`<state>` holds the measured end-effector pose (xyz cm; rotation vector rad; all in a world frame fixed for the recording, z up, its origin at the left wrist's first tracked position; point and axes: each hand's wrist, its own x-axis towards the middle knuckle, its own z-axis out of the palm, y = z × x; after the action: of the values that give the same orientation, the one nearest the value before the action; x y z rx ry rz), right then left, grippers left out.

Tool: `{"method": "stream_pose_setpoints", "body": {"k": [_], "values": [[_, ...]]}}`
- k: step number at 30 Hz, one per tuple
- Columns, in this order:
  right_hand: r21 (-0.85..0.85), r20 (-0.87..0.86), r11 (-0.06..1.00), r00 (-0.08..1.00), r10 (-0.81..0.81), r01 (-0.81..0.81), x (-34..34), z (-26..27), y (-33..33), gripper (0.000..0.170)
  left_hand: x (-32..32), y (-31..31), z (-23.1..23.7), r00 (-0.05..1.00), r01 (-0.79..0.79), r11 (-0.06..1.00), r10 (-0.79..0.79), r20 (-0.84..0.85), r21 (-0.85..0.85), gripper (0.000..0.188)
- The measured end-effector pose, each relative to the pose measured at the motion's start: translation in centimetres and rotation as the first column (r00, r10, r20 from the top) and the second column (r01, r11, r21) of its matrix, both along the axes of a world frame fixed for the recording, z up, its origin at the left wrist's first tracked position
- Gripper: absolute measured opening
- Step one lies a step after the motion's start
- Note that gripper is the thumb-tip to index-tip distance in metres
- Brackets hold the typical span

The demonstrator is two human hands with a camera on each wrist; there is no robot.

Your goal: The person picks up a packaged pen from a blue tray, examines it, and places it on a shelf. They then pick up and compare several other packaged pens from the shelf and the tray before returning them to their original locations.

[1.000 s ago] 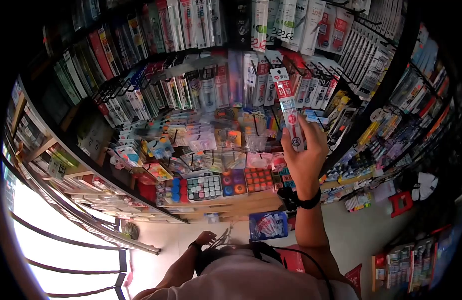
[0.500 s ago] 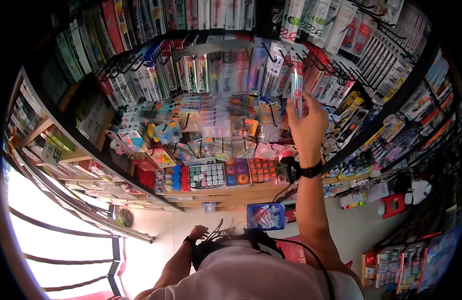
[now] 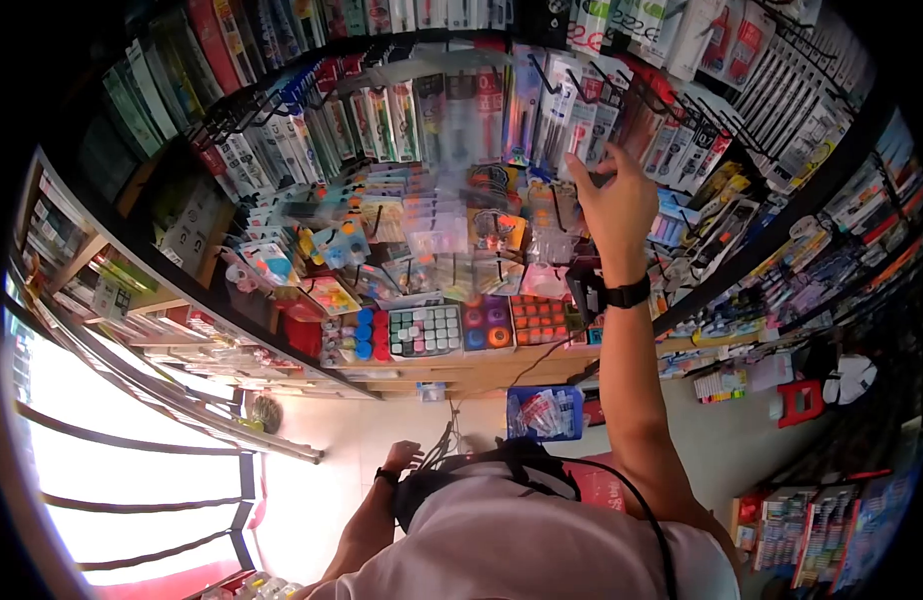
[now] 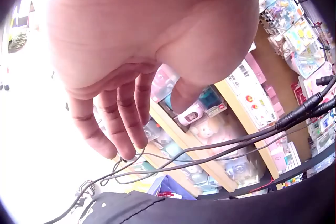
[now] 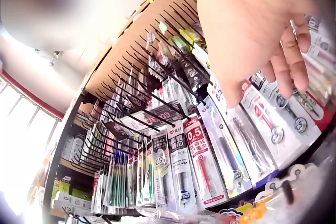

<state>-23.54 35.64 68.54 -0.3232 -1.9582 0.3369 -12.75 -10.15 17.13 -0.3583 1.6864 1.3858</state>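
Note:
My right hand (image 3: 622,212) is raised at the pen rack, thumb and fingers apart with nothing held between them. Just beyond its fingertips, a white pen packet with a red pen (image 3: 580,132) hangs among others on black hooks. In the right wrist view, the thumb tip reaches down beside the packets, near a red-pen packet (image 5: 265,116); a red 0.5 pen packet (image 5: 198,153) hangs further left. Low by my body, my left hand (image 3: 404,457) hangs with loosely bent fingers. Thin black cables (image 4: 210,149) pass below it in the left wrist view.
Below the pens hang small carded goods (image 3: 432,220), above a tray of white-capped bottles (image 3: 427,330) and an orange-topped set (image 3: 540,320). A blue basket of packets (image 3: 545,412) stands on the floor. A red stool (image 3: 802,402) is at right.
My right hand carried the white pen packet up to the hooks and let go of it there; the hand is now free. The left hand stays low at the side.

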Motion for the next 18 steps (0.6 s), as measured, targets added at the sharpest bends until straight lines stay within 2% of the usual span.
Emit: {"method": "stream_pose_setpoints", "body": {"k": [4, 8, 9, 11, 12, 14, 15, 17, 18], "values": [[-0.004, -0.046, 0.999, 0.998, 0.041, -0.041, 4.8, -2.4, 1.5, 0.042, -0.1, 1.0, 0.1, 1.000, 0.021, 1.000, -0.021, 0.006, -0.005, 0.028], [-0.086, -0.005, 0.996, 0.999, -0.031, 0.031, 12.8, -6.7, 3.7, 0.033, -0.4, 2.0, 0.1, 0.990, 0.126, 0.991, -0.129, -0.050, -0.053, 0.028], [-0.153, 0.082, 0.986, 0.995, -0.054, 0.066, 15.2, -8.6, 4.4, 0.032, -0.5, 1.8, -1.1, 0.977, 0.174, 0.983, -0.181, -0.110, -0.065, 0.026], [-0.213, 0.228, 0.959, 0.964, -0.138, 0.188, 20.0, -12.5, 5.5, 0.032, -0.7, 0.2, -4.9, 0.995, 0.099, 0.983, -0.101, 0.006, 0.155, 0.025], [-0.220, 0.336, 0.938, 0.924, -0.183, 0.266, 22.7, -14.6, 5.7, 0.033, -0.6, 1.8, -2.1, 0.991, 0.129, 0.991, -0.128, -0.032, 0.030, 0.020], [-0.275, 0.494, 0.855, 0.828, -0.266, 0.439, 27.7, -18.8, 5.8, 0.036, -1.1, 2.8, -0.8, 0.981, 0.195, 0.981, -0.195, 0.024, -0.004, 0.025], [-0.320, 0.563, 0.795, 0.778, -0.277, 0.515, 29.9, -19.9, 5.2, 0.037, -1.4, 3.5, -0.3, 0.967, 0.256, 0.966, -0.256, 0.019, -0.033, 0.026], [-0.368, 0.646, 0.696, 0.708, -0.286, 0.617, 33.2, -22.1, 4.6, 0.038, -2.1, 4.5, -0.7, 0.947, 0.308, 0.951, -0.303, 0.110, -0.033, 0.028], [-0.367, 0.664, 0.671, 0.687, -0.295, 0.644, 34.6, -23.3, 4.1, 0.038, -2.3, 5.4, 0.8, 0.918, 0.396, 0.918, -0.393, 0.058, -0.034, 0.028]]}}
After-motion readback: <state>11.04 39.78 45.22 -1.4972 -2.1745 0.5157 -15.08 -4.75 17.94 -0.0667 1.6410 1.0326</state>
